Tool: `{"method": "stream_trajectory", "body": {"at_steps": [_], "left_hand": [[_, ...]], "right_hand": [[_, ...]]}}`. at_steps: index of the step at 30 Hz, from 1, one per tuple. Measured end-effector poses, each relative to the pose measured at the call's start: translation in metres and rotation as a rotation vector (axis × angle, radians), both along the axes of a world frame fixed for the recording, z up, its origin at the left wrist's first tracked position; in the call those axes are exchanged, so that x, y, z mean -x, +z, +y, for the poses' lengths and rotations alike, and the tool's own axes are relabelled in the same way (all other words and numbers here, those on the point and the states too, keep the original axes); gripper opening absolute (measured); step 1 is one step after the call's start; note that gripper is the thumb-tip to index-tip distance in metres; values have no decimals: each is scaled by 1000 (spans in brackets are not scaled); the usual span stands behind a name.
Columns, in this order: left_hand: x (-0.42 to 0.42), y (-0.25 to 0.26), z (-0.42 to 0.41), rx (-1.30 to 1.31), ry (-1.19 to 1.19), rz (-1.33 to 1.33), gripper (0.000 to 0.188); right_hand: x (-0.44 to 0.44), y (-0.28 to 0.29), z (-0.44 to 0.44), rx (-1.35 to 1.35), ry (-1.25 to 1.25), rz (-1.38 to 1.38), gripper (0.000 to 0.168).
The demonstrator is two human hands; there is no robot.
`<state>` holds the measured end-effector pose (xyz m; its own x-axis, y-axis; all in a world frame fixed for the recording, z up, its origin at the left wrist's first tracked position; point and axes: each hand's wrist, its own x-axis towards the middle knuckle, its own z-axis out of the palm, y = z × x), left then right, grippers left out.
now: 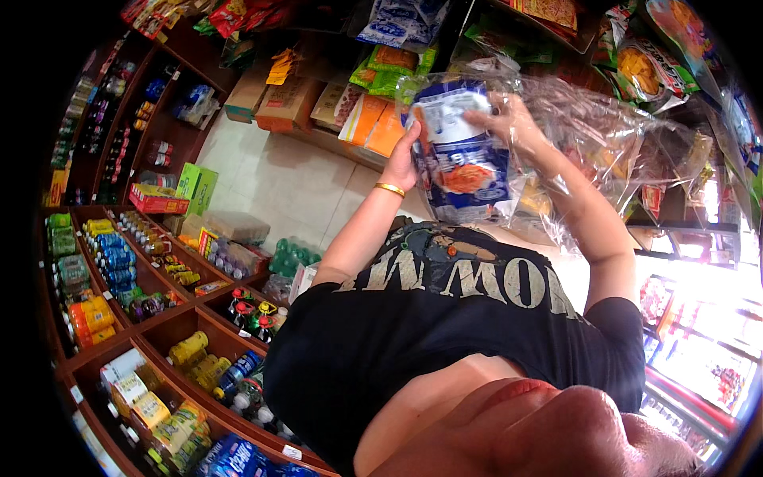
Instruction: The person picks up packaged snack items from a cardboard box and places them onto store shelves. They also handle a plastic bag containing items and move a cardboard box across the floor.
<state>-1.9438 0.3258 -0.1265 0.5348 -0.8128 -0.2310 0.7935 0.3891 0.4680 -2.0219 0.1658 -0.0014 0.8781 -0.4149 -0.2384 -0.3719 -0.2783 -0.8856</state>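
A blue and white snack bag (468, 173) with a picture of reddish food on its front stands before my chest, inside or behind clear plastic film. At its left edge my left hand (405, 156), with a gold-coloured bangle at the wrist, grips it, thumb up along the side. My right hand (509, 119) is at the bag's upper right, one digit across the white front and the others near the edge; it is somewhat blurred. Crinkled clear plastic (602, 125) spreads from the bag over my right forearm and off to the right, with small packets seen through it.
Shelves hold packaged snacks (641, 71) ahead. Cardboard boxes (289, 104) stand along their foot, beside the tiled floor (268, 173). Wooden shelving (134, 331) with bottled drinks (116, 259) runs along the left. A green box (197, 188) stands near it. Bright racks are at the lower right.
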Motion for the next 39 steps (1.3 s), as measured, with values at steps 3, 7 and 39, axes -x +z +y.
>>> {"method": "stream_trajectory", "body": {"at_steps": [3,7,39], "left_hand": [[-7,-39,-2,-133,-13,-52,45],[-17,-71,-8,-65,14,170,40],[-5,-87,-6,-83,171,62,46]], "right_hand": [[22,5,-27,-395,-139,-109,27],[75,12,-54,-549,-287,-146,25],[289,252,-307,1982,-439,-486,31]]}}
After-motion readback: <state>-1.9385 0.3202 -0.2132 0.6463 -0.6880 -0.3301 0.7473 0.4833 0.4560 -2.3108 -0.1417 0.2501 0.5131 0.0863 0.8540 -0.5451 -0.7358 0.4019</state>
